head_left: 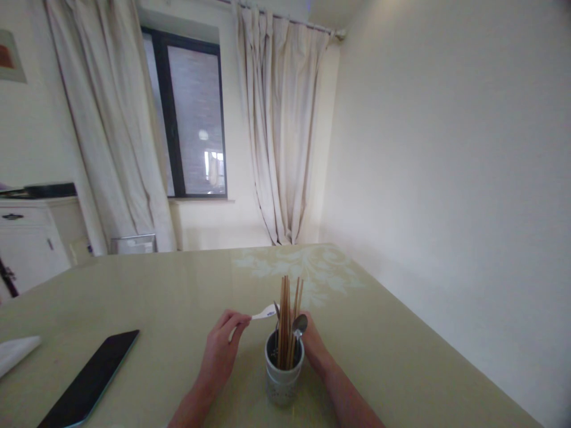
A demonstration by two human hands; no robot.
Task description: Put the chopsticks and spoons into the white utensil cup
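A grey-white utensil cup [282, 386] stands upright on the table in front of me. Several wooden chopsticks [284, 321] rise out of it, along with a metal spoon [300, 324] leaning to the right. To the left of the cup, my left hand [225, 339] pinches the thin end of a white spoon [266, 312] with a small blue mark, held nearly level. The spoon's wider end reaches toward the chopsticks. My right hand [313, 340] is just behind and right of the cup; chopsticks and the metal spoon cover its fingers, so its grip is hidden.
A dark tablet-like slab [91, 380] lies on the green table [178, 297] at left, with a white item [18, 351] beyond it. A white wall [446, 178] runs along the table's right edge. A white cabinet [31, 238] stands at far left.
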